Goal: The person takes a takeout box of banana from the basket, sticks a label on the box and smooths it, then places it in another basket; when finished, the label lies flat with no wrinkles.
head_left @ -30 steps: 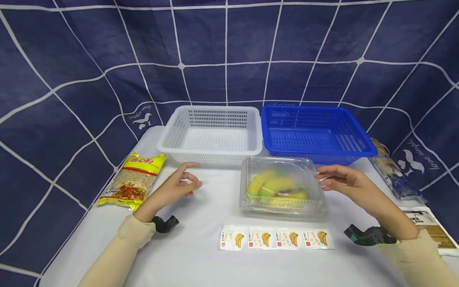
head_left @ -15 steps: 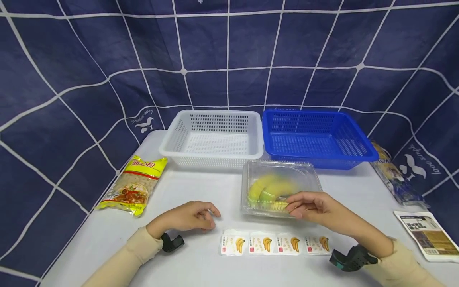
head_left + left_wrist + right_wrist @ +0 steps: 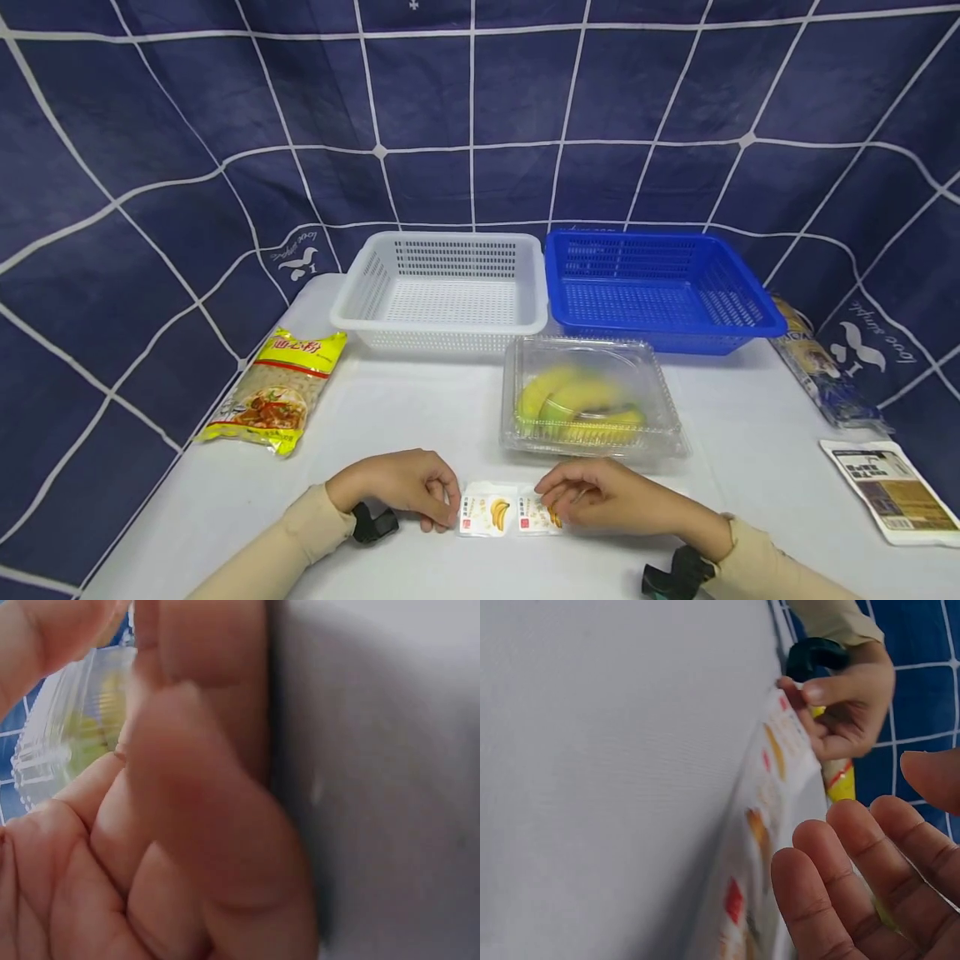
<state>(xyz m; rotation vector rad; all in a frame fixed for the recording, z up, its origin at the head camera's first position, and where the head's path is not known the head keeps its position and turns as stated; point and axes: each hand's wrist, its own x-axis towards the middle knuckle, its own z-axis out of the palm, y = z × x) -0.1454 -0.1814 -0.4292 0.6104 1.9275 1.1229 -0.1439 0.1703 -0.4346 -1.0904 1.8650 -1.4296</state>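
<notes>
A strip of small white packets printed with bananas [image 3: 487,510] lies near the front of the table. My left hand [image 3: 405,485] is at its left end; in the right wrist view the thumb and a finger of the left hand [image 3: 859,694] pinch the strip's corner. Over the strip's right part hovers my right hand [image 3: 622,500], which covers that part in the head view. Its fingers [image 3: 810,900] are loosely bent beside the strip, holding nothing. Behind stands a clear lidded box [image 3: 637,358] with bananas [image 3: 573,400] inside. In the left wrist view, fingers hide the strip.
A white basket [image 3: 450,329] and a blue basket [image 3: 675,329] stand side by side at the back. A yellow food bag [image 3: 277,392] lies left. On the right are a blue-and-gold package [image 3: 825,367] and a flat white-and-brown packet [image 3: 892,492].
Both hands have come down and inward to the strip of packets. The right hand has left the clear box's right side, and the left has reached the strip's left end, pinching it.
</notes>
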